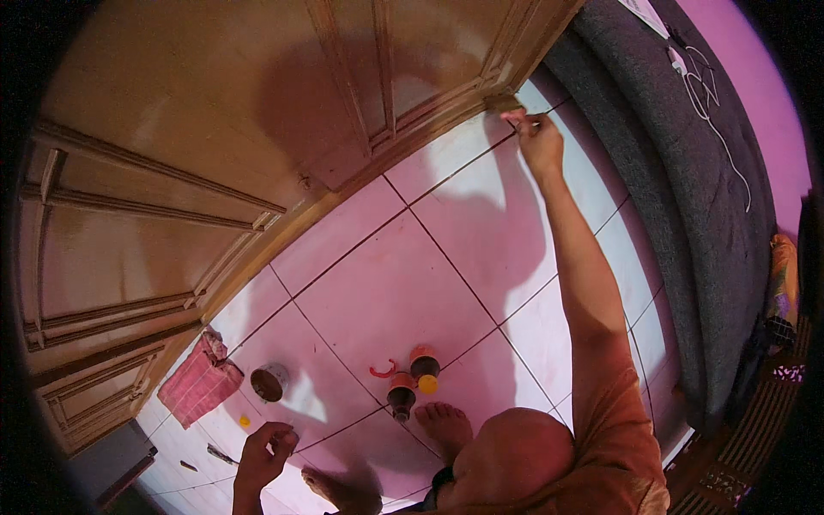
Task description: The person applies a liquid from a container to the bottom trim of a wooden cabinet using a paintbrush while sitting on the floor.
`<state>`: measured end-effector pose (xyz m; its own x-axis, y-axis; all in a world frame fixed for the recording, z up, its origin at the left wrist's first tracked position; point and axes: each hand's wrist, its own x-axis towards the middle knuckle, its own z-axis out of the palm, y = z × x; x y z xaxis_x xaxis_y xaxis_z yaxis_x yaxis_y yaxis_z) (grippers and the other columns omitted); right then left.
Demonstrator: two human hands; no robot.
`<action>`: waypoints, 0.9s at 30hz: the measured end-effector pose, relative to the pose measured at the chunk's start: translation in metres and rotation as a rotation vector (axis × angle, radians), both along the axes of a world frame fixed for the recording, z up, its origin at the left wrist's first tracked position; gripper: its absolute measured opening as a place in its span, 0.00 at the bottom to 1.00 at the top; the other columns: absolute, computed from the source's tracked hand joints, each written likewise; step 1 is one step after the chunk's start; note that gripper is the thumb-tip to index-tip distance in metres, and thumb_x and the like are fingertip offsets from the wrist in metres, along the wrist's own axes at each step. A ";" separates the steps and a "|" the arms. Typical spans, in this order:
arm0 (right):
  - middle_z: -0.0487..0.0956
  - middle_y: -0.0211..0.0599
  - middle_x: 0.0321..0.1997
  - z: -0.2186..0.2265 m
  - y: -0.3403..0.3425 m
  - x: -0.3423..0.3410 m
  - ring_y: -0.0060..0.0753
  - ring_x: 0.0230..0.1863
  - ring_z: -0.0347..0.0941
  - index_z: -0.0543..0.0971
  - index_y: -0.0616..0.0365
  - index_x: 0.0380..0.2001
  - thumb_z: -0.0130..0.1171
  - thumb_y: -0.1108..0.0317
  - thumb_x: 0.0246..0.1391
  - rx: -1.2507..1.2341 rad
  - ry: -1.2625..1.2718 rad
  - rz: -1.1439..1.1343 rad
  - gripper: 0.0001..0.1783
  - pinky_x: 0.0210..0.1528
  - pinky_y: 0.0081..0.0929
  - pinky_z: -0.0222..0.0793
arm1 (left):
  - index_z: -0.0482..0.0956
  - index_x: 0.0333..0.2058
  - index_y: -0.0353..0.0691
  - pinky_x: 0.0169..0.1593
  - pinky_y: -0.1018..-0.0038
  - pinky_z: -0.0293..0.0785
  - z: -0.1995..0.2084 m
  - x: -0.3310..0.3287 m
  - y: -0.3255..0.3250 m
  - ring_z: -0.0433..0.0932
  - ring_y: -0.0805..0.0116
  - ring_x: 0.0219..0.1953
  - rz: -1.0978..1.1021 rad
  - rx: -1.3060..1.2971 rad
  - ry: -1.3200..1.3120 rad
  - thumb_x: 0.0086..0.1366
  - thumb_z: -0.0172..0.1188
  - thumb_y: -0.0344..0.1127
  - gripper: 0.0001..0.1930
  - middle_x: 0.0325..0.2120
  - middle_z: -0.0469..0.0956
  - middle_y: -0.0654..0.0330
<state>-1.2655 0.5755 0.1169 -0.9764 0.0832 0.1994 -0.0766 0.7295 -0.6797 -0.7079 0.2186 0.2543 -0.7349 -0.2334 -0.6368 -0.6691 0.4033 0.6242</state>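
Observation:
My right hand (541, 142) is stretched far forward, beside the foot of the wooden panelled furniture (343, 184). Its fingers are pinched together at a small pinkish bit that I cannot make out, close to a brown block (505, 103) at the corner. Low on the left, my left hand (266, 451) hovers with curled fingers; whatever is in them, if anything, is hidden. Near it stand a round tin (269, 383), brown inside, and a small yellow cap (245, 421). Two small dark bottles with orange parts (401, 395) (424, 362) are in front of my feet.
By the bottles lie a red curved piece (384, 370) and a yellow round lid (427, 384). A folded pink checked cloth (202, 379) rests against the furniture. Thin dark objects (222, 453) lie at lower left. A grey cushioned seat (661, 172) with a white cable (717, 133) lines the right.

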 end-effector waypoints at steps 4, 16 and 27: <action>0.83 0.56 0.36 -0.011 0.002 -0.028 0.57 0.42 0.80 0.79 0.62 0.37 0.62 0.64 0.57 0.035 0.010 -0.007 0.12 0.44 0.43 0.75 | 0.78 0.40 0.35 0.30 0.76 0.72 -0.003 0.001 0.000 0.76 0.75 0.25 -0.051 -0.052 0.015 0.66 0.62 0.32 0.08 0.22 0.79 0.61; 0.85 0.47 0.36 0.000 0.012 -0.041 0.43 0.41 0.83 0.80 0.65 0.35 0.57 0.64 0.60 0.012 0.063 -0.008 0.12 0.44 0.36 0.76 | 0.78 0.41 0.35 0.31 0.76 0.72 -0.010 0.000 0.004 0.75 0.75 0.25 -0.017 -0.043 0.017 0.65 0.62 0.31 0.08 0.23 0.79 0.61; 0.84 0.49 0.35 0.011 -0.005 -0.035 0.53 0.40 0.81 0.82 0.59 0.35 0.61 0.61 0.57 0.167 0.025 0.002 0.12 0.43 0.44 0.74 | 0.78 0.42 0.34 0.31 0.76 0.72 -0.012 -0.001 0.004 0.75 0.74 0.25 -0.053 -0.065 0.046 0.66 0.62 0.32 0.09 0.23 0.79 0.61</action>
